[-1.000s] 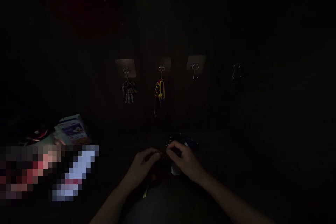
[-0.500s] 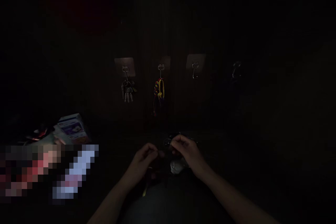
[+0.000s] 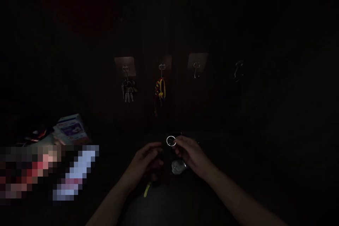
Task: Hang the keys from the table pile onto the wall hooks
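Observation:
A shiny metal key ring (image 3: 171,141) is pinched between the thumb and fingertips of my right hand (image 3: 191,155). Just below that hand is a pale silvery object (image 3: 178,166), too dark to name. My left hand (image 3: 148,157) is to the left of the ring, its fingers apart and nothing visible in them. Under its palm lies a dim, dark thing with a yellow strand (image 3: 147,190) sticking out. Behind my right hand, other small dark things are hard to make out.
Along the dark wall, one hook bears a bunch of keys (image 3: 128,91), another a yellow, red and blue braided cord (image 3: 160,90). Further right are a bare hook (image 3: 196,70) and a dim hook (image 3: 238,70). A box (image 3: 72,129) and blurred-out items stand at left.
My left hand's fingers have loosened and spread. The ring in my right hand now faces me as a bright full circle, clear of the fingers.

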A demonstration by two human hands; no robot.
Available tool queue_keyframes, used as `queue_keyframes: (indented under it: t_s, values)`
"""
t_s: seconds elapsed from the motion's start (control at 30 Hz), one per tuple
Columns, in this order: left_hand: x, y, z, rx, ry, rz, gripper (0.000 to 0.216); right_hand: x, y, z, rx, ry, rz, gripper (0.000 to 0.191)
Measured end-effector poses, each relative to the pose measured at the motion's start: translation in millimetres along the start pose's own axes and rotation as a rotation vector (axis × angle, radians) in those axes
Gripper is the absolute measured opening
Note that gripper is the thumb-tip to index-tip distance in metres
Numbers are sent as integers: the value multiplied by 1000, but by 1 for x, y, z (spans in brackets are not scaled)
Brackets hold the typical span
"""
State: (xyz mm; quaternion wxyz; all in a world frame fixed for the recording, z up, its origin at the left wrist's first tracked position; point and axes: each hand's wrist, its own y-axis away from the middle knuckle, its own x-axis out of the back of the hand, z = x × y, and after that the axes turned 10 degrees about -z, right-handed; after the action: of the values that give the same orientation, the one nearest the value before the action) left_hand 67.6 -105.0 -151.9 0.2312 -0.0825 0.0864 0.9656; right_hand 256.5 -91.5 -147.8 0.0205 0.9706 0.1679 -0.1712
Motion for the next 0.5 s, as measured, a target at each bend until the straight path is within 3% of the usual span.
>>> queue_keyframes:
  t_s: [0.1, 0.2, 0.33, 0.5]
  values:
    - [-6, 3, 2, -146, -167, 2, 37, -6, 4, -2, -15, 65, -29, 21]
    - [-11, 4, 0, -262, -362, 91, 32, -14, 7, -4, -47, 124, -27, 23]
    - [-13, 4, -4, -239, -481, 174, 20, -21, 10, -5, -97, 142, -27, 26]
    - [-10, 2, 0, -169, -409, 236, 19, -15, 9, -6, -32, 233, -39, 21]
